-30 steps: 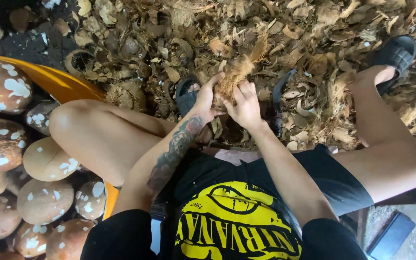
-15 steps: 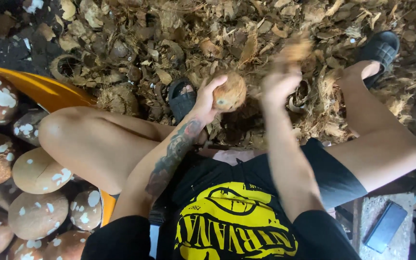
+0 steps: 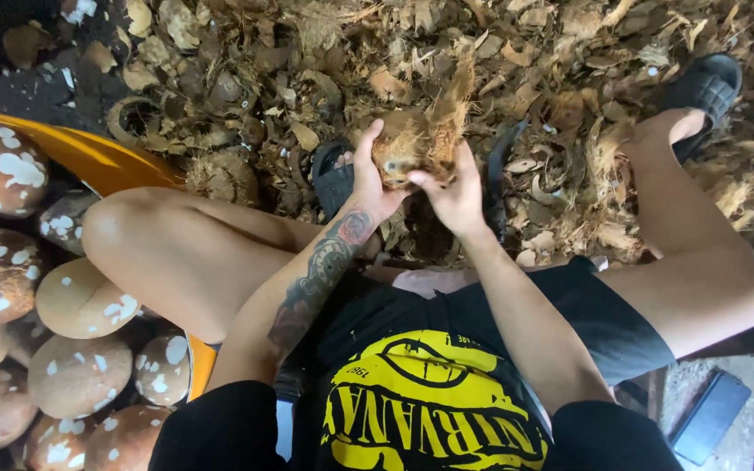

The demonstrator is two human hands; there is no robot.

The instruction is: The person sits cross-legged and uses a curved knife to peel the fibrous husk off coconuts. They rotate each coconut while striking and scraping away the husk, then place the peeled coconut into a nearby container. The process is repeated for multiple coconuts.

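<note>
Coconut point(image 3: 397, 150) sits in the middle of the head view, held up in front of the person, above the knees. It is round and brown, with a hairy, stringy skin. A tuft of dry husk point(image 3: 452, 112) sticks up from its right side, pointing up and away from the body.

The left hand point(image 3: 368, 179) is curled around the left side and the bottom of the coconut, with the thumb up on top. It is closed on it like a cup. The right hand point(image 3: 457, 187) is closed on the right side, just under the tuft, with fingers pinching where the stringy husk meets the shell. Both hands touch the coconut, and the tuft is closer to the right hand.

The ground is covered in a thick pile of torn husk pieces point(image 3: 569, 52), dry, curly and light brown. Two black sandals show, one point(image 3: 332, 179) just left of the hands and one point(image 3: 704, 87) far off to the right.

On the left lies a yellow tub point(image 3: 89, 157) with a smooth rim. Round peeled coconuts point(image 3: 80, 301) fill it, brown and smooth with white patches. They lie well apart from the hands, beside the left knee.

A dark flat phone-like thing point(image 3: 709, 419) lies at the bottom right.
</note>
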